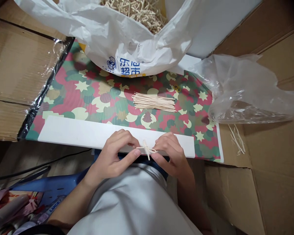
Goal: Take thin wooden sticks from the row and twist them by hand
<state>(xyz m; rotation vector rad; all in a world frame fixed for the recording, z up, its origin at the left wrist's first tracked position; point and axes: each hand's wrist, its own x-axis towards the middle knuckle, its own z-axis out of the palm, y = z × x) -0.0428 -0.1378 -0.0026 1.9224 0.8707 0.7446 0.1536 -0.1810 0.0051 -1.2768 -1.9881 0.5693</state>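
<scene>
Between my two hands is a small knotted piece of pale, thin strips (146,149), with a loop on its right side and short ends sticking out. My left hand (119,151) pinches its left end between thumb and fingertips. My right hand (170,151) has its thumb and fingers closed on the loop at the right. Both hands are over the white strip (71,129) along the near edge of the table. Farther back, a flat bundle of straight pale sticks (154,101) lies on the camouflage-patterned cover (107,112).
A white plastic bag (93,29) with blue print stands at the back, filled with many small pale pieces (139,11). A clear plastic bag (247,88) lies at the right. Loose strips (237,139) rest on cardboard (274,147). A blue basket-like thing (56,181) is at lower left.
</scene>
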